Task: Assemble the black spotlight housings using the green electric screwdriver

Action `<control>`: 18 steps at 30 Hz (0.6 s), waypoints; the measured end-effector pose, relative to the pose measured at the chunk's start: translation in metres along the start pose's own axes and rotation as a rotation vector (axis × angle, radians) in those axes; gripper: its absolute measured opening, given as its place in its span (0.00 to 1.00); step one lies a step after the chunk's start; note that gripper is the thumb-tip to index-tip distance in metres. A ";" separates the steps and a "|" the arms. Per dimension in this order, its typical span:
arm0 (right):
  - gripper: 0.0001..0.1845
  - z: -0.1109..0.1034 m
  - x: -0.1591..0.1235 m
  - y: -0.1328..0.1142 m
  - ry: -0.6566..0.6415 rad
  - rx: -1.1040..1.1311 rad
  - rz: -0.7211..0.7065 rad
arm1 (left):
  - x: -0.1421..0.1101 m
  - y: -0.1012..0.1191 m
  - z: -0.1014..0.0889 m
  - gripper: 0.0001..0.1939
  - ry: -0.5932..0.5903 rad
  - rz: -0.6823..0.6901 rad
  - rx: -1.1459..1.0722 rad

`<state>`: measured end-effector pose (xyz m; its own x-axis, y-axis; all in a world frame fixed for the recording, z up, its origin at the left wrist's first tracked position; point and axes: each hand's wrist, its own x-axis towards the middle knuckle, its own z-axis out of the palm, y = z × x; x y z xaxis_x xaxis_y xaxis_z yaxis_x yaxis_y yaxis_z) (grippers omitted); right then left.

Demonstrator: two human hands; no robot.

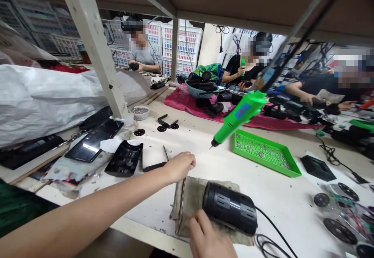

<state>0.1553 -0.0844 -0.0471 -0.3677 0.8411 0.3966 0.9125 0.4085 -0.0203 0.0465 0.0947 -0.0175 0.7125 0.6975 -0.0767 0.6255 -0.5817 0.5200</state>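
My left hand (179, 165) reaches across the white bench with its fingers curled into a loose fist, just past a thin black L-shaped part (156, 164); what it holds, if anything, is hidden. My right hand (209, 236) rests at the near edge against a black cylindrical motor housing (229, 207) that lies on a worn grey cloth pad (188, 199); its fingers touch the housing's near end. A green electric screwdriver (239, 118) hangs from a cable above the bench, tip down.
A green tray of screws (264, 153) lies right of centre. A black plastic shell (125, 157), a phone (93, 141) and a small bowl of screws (140, 112) sit at left. Black discs (339, 211) lie at right. Three other people work across the bench.
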 end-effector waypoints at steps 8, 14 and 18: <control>0.16 -0.038 -0.011 0.029 0.112 0.263 0.050 | -0.057 0.014 0.001 0.09 0.061 0.024 -0.093; 0.10 -0.065 -0.038 0.069 0.249 0.154 0.259 | -0.066 0.011 0.003 0.11 0.165 -0.003 -0.128; 0.11 -0.069 -0.040 0.076 0.288 0.129 0.281 | -0.069 0.027 0.007 0.12 0.203 -0.037 -0.145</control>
<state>0.2516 -0.1111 -0.0013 -0.0262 0.8002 0.5991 0.9336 0.2338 -0.2716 0.0164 0.0279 -0.0044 0.6023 0.7955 0.0664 0.5878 -0.4983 0.6374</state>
